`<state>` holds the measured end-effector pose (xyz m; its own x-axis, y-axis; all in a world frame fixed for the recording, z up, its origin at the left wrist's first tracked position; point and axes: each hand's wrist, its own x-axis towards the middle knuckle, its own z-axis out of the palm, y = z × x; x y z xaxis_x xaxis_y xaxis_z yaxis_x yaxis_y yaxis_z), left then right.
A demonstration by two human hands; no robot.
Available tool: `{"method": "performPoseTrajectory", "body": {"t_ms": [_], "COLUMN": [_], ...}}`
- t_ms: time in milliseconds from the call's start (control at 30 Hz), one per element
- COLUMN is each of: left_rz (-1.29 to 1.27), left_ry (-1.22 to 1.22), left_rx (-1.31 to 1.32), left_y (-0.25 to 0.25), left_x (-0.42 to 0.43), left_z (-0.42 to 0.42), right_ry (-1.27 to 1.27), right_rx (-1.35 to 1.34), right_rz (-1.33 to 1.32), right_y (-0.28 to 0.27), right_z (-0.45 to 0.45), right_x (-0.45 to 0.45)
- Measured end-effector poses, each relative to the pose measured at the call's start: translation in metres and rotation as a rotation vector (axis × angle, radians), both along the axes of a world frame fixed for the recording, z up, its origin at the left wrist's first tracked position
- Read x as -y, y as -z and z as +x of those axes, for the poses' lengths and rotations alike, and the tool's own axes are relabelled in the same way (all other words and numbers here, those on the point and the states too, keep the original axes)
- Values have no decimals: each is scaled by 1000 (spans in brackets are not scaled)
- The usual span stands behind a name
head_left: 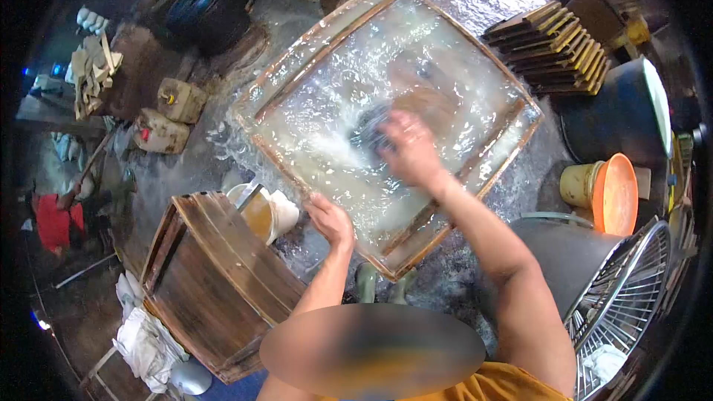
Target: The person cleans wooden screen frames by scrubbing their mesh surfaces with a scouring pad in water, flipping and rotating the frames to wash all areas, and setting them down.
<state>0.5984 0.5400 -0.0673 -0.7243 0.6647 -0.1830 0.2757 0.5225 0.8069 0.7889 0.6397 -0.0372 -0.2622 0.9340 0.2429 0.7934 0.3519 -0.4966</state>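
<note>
Taking the middle of the wooden tray as the centre of a clock, my right hand is just beside that centre, over a dark bundle in the cloudy water. Both are blurred, so I can make out spread fingertips at the bundle but cannot tell whether they are clamped on it or only pressing. My left hand is at seven o'clock, by the near-left rim, its fingers stretched out and close together, seemingly resting on the edge without wrapping round it

As for how far along things are, water lies across nearly the whole tray, rippling and glinting right up to the rims. I judge this to be well under way rather than finished: the bundle is in the water, under my hand, and nothing has been set aside that I can make out. How much is left, the cloudy water does not let me say

At eight o'clock stands a white bucket with brownish liquid in it, and beyond it, towards seven, a tilted wooden box. Stacked boards lie at two o'clock, and an orange basin is between three and four
</note>
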Motion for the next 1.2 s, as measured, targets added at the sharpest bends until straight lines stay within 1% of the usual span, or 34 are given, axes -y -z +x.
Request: {"method": "performPoseTrajectory", "body": {"t_ms": [33,67,100,133,167,200,267,300,333,367,400,433,467,500,533,600,667,767,867,967,1000,1033,1067,1100,1200], "left_rz": [6,16,33,15,28,36,45,64,83,104,102,99,94,112,140,187,249,326,439,335,366,376,352,327,176], "left_ry": [0,0,-3,-1,2,8,38,33,33,34,12,-12,-34,-32,-30,-64,-155,-311,-247,-150,-188,-118,-130,-137,-33], "left_rx": [-26,-51,-79,-58,-68,-77,-133,-103,-75,-47,-22,5,31,117,212,343,424,485,760,701,684,574,536,498,399], "left_y": [-1,-2,-1,-1,1,2,13,10,6,1,0,2,7,17,32,63,86,39,54,45,48,52,55,43,27], "left_x": [3,2,-1,-1,-1,0,3,2,0,0,-1,-2,-1,1,5,6,4,-2,3,7,4,4,5,4,8], "left_z": [1,2,2,2,1,2,-1,0,1,2,3,3,3,-2,-7,-17,-21,-4,-8,-8,-4,-7,-3,-1,-8], "right_ry": [80,238,407,484,474,511,502,405,366,439,414,318,257,266,53,-99,-171,-267,-311,-369,-371,-372,-369,-358,-321], "right_rx": [76,111,100,118,183,127,226,273,142,31,71,134,-35,-77,-37,-69,-104,-91,-34,-19,-3,10,-12,-3,-5], "right_rz": [112,134,83,204,173,118,148,106,-2,32,36,45,-55,-6,-94,-45,-74,-142,-204,-248,-235,-228,-210,-182,-122], "right_y": [8,12,12,28,26,12,36,55,28,37,40,44,20,18,8,26,12,-1,-18,-28,-31,-29,-22,-19,-11], "right_z": [18,28,36,48,51,33,-5,-24,-59,-96,-126,-145,-156,-170,-176,-180,-162,-123,-82,-60,-60,-64,-73,-86,-140], "right_x": [-15,-38,-64,-100,-135,-154,-193,-209,-192,-183,-172,-157,-126,-105,-70,-43,-11,31,77,101,100,100,90,75,14]}}
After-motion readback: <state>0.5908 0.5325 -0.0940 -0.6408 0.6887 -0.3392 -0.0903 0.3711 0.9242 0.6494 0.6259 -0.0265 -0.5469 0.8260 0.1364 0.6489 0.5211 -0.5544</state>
